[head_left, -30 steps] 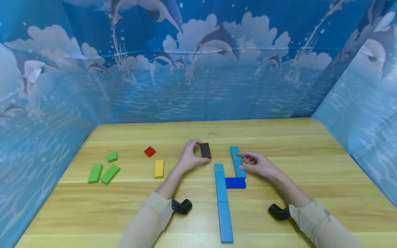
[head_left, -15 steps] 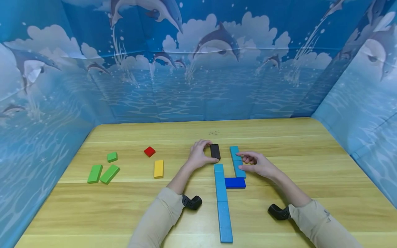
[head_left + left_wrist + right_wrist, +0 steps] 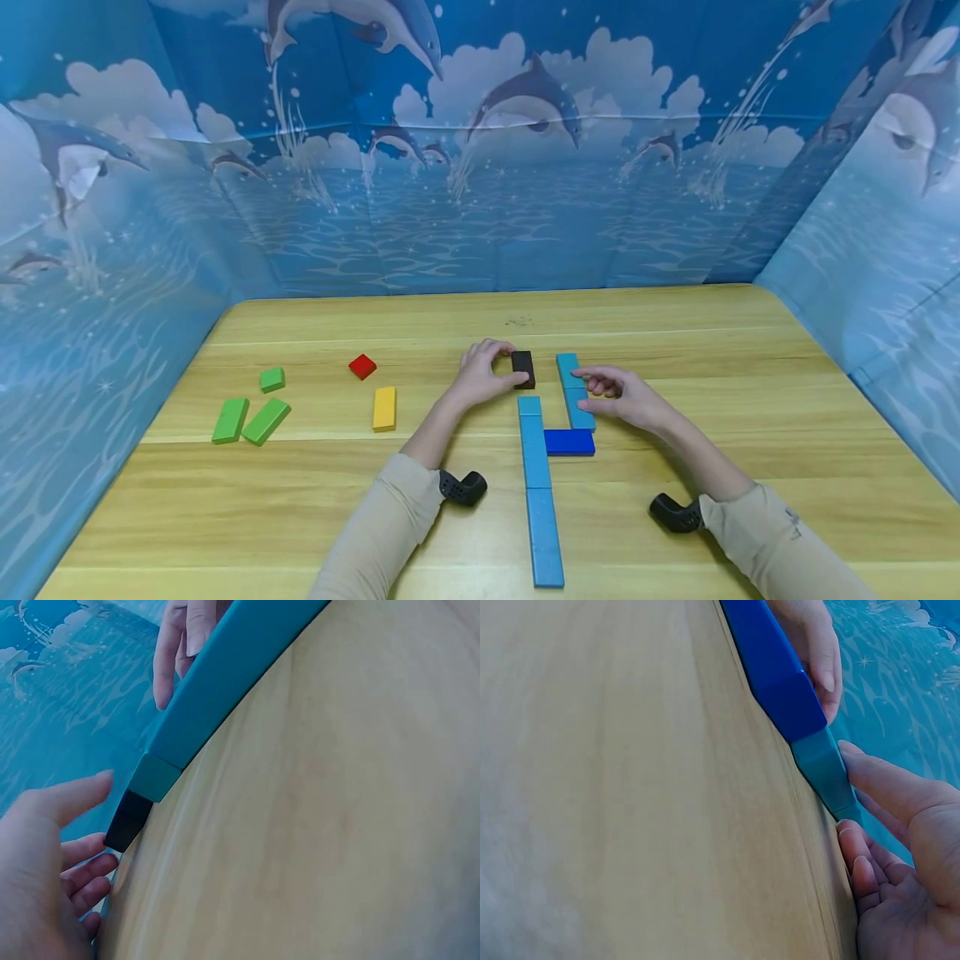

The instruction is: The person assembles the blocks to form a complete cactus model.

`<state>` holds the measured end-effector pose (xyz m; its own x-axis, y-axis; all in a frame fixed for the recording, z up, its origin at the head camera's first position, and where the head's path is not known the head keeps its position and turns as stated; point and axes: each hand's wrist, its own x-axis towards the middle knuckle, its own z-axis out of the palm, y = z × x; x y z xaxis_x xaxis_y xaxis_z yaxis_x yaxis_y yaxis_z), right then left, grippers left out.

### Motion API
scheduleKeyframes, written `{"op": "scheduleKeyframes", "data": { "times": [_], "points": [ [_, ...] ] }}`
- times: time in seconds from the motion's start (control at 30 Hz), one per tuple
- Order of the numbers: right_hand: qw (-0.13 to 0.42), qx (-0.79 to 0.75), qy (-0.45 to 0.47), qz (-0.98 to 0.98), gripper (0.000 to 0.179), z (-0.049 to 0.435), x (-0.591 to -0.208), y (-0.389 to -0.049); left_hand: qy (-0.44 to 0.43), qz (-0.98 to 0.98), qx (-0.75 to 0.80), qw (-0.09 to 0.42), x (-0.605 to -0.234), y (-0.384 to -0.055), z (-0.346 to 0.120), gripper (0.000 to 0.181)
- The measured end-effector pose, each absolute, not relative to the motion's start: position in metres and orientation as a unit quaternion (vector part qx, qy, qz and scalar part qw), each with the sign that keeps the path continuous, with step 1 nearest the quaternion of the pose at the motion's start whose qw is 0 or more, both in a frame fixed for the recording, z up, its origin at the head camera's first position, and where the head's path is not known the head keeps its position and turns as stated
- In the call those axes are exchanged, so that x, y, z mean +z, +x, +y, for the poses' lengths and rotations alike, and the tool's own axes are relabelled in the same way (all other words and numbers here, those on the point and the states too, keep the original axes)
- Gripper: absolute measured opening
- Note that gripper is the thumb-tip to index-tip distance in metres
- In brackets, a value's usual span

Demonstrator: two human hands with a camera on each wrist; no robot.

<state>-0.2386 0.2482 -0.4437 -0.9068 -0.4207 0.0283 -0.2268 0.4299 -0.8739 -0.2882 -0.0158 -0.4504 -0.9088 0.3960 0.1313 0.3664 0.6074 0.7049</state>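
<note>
Beside a black block (image 3: 523, 369) my left hand (image 3: 483, 375) is spread. In the left wrist view its thumb (image 3: 82, 796) is raised apart from the block, while a fingertip is right at the block's end. My right hand (image 3: 622, 396) rests by two light blue blocks (image 3: 575, 392) set end to end. Its index finger reaches onto the far one and its thumb tip (image 3: 849, 748) is at the near one's side. A dark blue block (image 3: 569, 442) bridges from these to a long row of light blue blocks (image 3: 536, 467).
Left on the wooden table (image 3: 225, 517) lie several green blocks (image 3: 266, 421), a yellow block (image 3: 385, 409) and a red block (image 3: 362, 367). A dolphin-print cloth (image 3: 480, 208) walls the back and sides. Black wrist devices (image 3: 463, 489) jut from both sleeves.
My left hand has brought the black block rightward to just beyond the long light blue row's far end, and its thumb has lifted from the near end. The right hand has stayed put.
</note>
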Motion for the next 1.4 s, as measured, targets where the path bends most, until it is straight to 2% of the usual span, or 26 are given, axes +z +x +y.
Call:
{"op": "scheduleKeyframes", "data": {
  "times": [0.1,0.33,1.13,1.4],
  "points": [
    [0.098,-0.502,-0.194,0.837,0.049,0.248,-0.444,-0.239,0.218,0.892,0.396,0.016,-0.451,-0.288,-0.017,0.043],
    [0.097,-0.507,-0.201,0.832,0.049,0.248,-0.444,-0.239,0.226,0.884,0.409,0.009,-0.455,-0.289,-0.018,0.041],
    [0.096,-0.5,-0.194,0.838,0.049,0.247,-0.443,-0.237,0.249,0.878,0.409,0.012,-0.454,-0.287,-0.02,0.041],
    [0.099,-0.505,-0.195,0.835,0.049,0.247,-0.442,-0.237,0.249,0.836,0.489,0.022,-0.442,-0.283,-0.028,0.047]
  ]
}}
